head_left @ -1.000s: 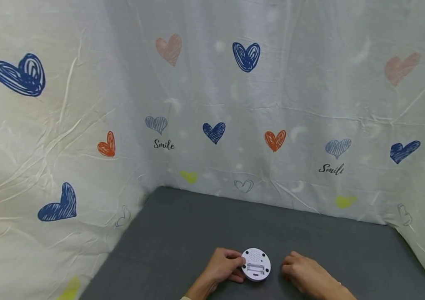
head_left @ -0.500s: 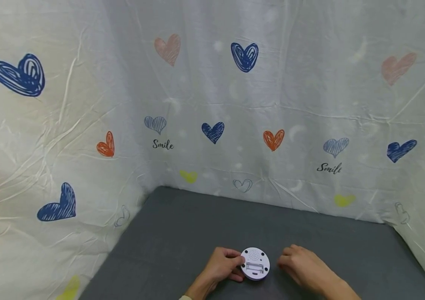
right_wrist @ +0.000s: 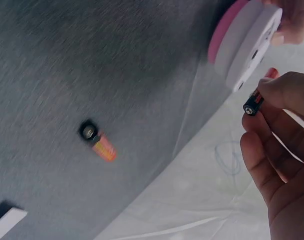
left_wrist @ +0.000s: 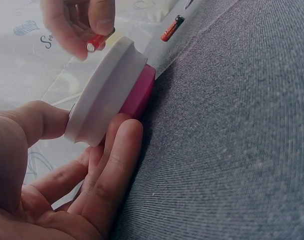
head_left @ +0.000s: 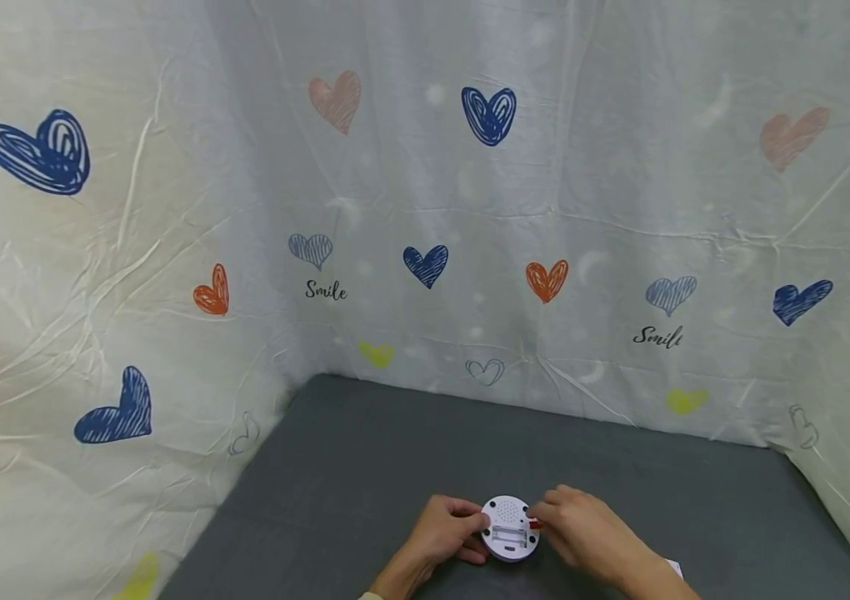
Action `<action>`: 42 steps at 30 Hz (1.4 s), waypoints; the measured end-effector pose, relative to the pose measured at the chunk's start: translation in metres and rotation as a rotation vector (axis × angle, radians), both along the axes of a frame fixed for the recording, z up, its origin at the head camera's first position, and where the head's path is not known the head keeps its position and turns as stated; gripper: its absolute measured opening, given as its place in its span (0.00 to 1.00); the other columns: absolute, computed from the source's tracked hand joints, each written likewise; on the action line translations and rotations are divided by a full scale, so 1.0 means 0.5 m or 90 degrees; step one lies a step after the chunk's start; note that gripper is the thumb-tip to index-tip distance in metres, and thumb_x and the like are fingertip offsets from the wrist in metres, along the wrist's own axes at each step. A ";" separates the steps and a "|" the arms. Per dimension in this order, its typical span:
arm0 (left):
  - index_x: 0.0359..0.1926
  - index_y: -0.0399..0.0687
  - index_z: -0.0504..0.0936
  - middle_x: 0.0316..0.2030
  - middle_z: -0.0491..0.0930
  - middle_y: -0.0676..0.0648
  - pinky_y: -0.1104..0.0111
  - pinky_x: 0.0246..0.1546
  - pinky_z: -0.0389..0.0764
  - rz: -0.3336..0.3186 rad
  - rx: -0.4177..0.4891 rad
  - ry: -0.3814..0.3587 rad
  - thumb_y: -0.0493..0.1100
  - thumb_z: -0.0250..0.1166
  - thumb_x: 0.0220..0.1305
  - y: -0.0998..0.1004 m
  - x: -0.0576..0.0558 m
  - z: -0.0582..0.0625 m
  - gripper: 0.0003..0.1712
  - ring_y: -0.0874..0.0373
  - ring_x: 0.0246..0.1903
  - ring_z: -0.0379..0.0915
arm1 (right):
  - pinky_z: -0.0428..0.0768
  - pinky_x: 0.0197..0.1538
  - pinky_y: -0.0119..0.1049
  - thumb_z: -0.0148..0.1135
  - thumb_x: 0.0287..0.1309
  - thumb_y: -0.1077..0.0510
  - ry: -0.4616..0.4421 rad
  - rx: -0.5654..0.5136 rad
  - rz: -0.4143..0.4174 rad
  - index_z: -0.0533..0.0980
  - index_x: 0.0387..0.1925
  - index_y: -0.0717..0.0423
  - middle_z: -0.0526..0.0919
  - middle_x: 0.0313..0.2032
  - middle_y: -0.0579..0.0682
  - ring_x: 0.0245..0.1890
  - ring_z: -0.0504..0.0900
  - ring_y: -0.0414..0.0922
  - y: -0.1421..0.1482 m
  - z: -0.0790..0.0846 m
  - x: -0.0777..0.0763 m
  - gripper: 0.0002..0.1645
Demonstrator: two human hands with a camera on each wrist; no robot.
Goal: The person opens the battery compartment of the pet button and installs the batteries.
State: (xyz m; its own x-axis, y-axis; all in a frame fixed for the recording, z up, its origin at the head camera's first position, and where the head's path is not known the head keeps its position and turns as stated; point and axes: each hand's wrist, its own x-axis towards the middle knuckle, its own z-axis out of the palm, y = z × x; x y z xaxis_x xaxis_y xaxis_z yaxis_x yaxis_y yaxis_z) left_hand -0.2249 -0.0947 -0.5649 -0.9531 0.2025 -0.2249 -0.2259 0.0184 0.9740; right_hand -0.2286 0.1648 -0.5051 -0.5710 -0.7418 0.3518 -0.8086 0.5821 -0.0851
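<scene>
Battery (right_wrist: 253, 103) pinched in the fingers of the right hand (head_left: 582, 531) hangs just beside the upper face of a round white device (head_left: 506, 509), whose opposite edge the fingers of the left hand (head_left: 440, 531) grip, thumb on top. A second battery (right_wrist: 98, 142) lies on the worktop (head_left: 395, 467), apart from both sets of fingers. Loading the uncovered compartment (head_left: 509, 537) appears to be the step in hand; the next move likely calls for bringing the held battery over it, matching ends to contacts and pressing it flat.

Round gadget (left_wrist: 106, 95) looks smooth plastic. Held battery (right_wrist: 253, 103): glossy wrapper, metal tip. Tabletop (left_wrist: 231, 120) matt ribbed cloth, curtain (head_left: 410, 175) creased fabric.
</scene>
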 end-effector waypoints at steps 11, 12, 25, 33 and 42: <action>0.52 0.28 0.87 0.35 0.91 0.42 0.62 0.29 0.95 -0.002 0.003 -0.007 0.35 0.72 0.70 -0.002 0.001 0.002 0.15 0.54 0.26 0.90 | 0.87 0.38 0.32 0.79 0.60 0.64 -0.032 -0.006 0.007 0.88 0.40 0.47 0.86 0.35 0.37 0.38 0.83 0.36 -0.033 -0.007 -0.001 0.10; 0.52 0.28 0.87 0.35 0.91 0.42 0.62 0.29 0.95 -0.002 0.005 -0.005 0.35 0.71 0.70 -0.002 0.002 0.002 0.15 0.54 0.26 0.90 | 0.87 0.37 0.32 0.79 0.60 0.64 -0.026 -0.006 0.008 0.88 0.39 0.47 0.86 0.35 0.37 0.38 0.83 0.35 -0.036 -0.008 -0.001 0.10; 0.52 0.28 0.88 0.35 0.91 0.41 0.64 0.28 0.95 -0.005 0.008 -0.001 0.35 0.71 0.70 0.001 0.001 0.003 0.14 0.55 0.26 0.89 | 0.84 0.34 0.30 0.78 0.61 0.62 -0.039 0.004 -0.010 0.89 0.37 0.46 0.84 0.34 0.37 0.36 0.81 0.35 -0.064 -0.018 0.000 0.07; 0.52 0.28 0.87 0.35 0.91 0.41 0.64 0.28 0.95 -0.002 0.007 -0.001 0.35 0.71 0.71 0.001 0.001 0.003 0.14 0.56 0.26 0.89 | 0.84 0.32 0.31 0.78 0.61 0.62 -0.038 0.015 -0.028 0.90 0.35 0.44 0.85 0.33 0.36 0.35 0.83 0.36 -0.078 -0.013 0.005 0.07; 0.53 0.28 0.87 0.36 0.91 0.40 0.62 0.29 0.95 -0.004 0.005 0.001 0.35 0.71 0.71 0.001 -0.001 0.001 0.15 0.54 0.26 0.90 | 0.80 0.28 0.31 0.80 0.55 0.62 -0.007 0.002 -0.044 0.90 0.33 0.44 0.85 0.30 0.36 0.32 0.82 0.36 -0.089 -0.018 0.008 0.08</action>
State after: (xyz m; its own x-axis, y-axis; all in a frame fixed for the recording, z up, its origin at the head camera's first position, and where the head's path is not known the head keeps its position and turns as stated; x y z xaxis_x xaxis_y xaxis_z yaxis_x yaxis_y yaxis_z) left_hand -0.2251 -0.0942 -0.5644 -0.9521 0.2109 -0.2213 -0.2237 0.0125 0.9746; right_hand -0.2246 0.1200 -0.5140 -0.6242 -0.7018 0.3433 -0.7658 0.6365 -0.0914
